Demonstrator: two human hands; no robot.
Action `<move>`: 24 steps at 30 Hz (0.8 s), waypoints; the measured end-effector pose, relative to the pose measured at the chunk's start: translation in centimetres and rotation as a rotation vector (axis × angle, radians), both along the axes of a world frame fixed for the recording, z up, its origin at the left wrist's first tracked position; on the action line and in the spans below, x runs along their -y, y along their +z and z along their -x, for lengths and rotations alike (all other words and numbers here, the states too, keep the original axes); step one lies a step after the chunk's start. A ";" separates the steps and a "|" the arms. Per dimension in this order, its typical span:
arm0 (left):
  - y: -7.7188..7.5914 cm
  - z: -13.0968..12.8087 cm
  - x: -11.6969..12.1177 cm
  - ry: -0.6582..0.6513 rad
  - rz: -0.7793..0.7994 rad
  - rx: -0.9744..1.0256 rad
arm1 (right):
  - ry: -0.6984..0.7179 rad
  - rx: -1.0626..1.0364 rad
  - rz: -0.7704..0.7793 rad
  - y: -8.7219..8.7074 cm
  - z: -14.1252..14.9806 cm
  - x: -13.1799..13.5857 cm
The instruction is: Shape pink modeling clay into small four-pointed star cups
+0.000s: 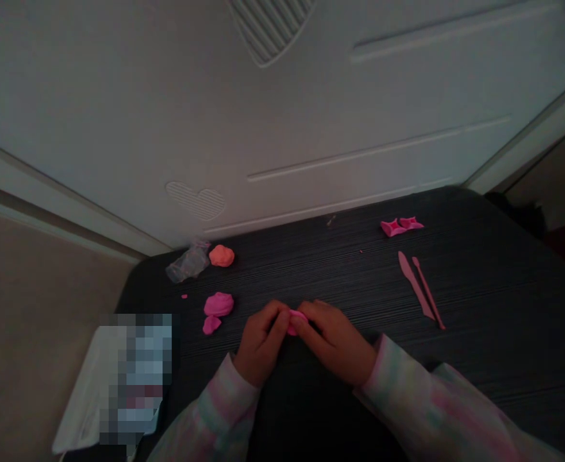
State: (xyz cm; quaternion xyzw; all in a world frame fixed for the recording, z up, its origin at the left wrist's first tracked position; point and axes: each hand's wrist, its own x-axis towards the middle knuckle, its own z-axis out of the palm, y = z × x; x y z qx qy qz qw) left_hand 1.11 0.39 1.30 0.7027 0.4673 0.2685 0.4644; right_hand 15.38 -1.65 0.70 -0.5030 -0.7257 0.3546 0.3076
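Note:
Both hands meet over the near middle of a dark table (479, 301). My left hand (259, 343) and my right hand (333, 340) pinch a small lump of pink clay (296, 319) between their fingertips. Left of the hands lie two more pink clay pieces, a larger one (219, 303) and a smaller one (211, 325). An orange clay ball (221, 255) rests farther back beside a crumpled clear plastic bag (187, 264).
Two pink modelling tools (415, 282) (427, 292) lie to the right, with a pair of pink moulds (400, 225) behind them. A white sheet or packet (99, 391) sits at the table's near left corner. A white panelled door (311, 115) stands right behind the table.

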 end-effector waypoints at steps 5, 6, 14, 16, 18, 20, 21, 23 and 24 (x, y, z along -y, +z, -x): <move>0.3 -0.5 0.2 0.048 -0.091 -0.059 | -0.022 -0.007 0.012 0.1 0.0 0.1; 0.3 -0.5 0.3 0.067 -0.104 -0.061 | -0.025 -0.022 0.018 0.1 0.0 0.2; -0.1 -0.4 0.4 0.110 -0.058 0.015 | -0.070 -0.062 0.082 0.0 -0.1 -0.1; -0.2 -0.2 0.3 0.059 -0.026 0.033 | -0.087 -0.086 0.103 0.1 -0.1 -0.1; -0.3 -0.2 0.2 -0.014 -0.011 0.022 | -0.079 -0.107 0.105 0.2 -0.2 -0.1; -0.3 -0.2 0.2 -0.053 -0.018 -0.002 | -0.053 -0.099 0.076 0.2 -0.2 0.0; -0.3 -0.2 0.2 -0.057 -0.024 -0.010 | -0.039 -0.087 0.052 0.1 -0.3 0.0; -0.3 -0.3 0.1 -0.049 -0.033 -0.019 | -0.020 -0.072 -0.007 0.0 -0.4 0.2; -0.2 -0.3 0.1 -0.052 -0.032 -0.023 | -0.014 -0.073 -0.034 0.0 -0.4 0.2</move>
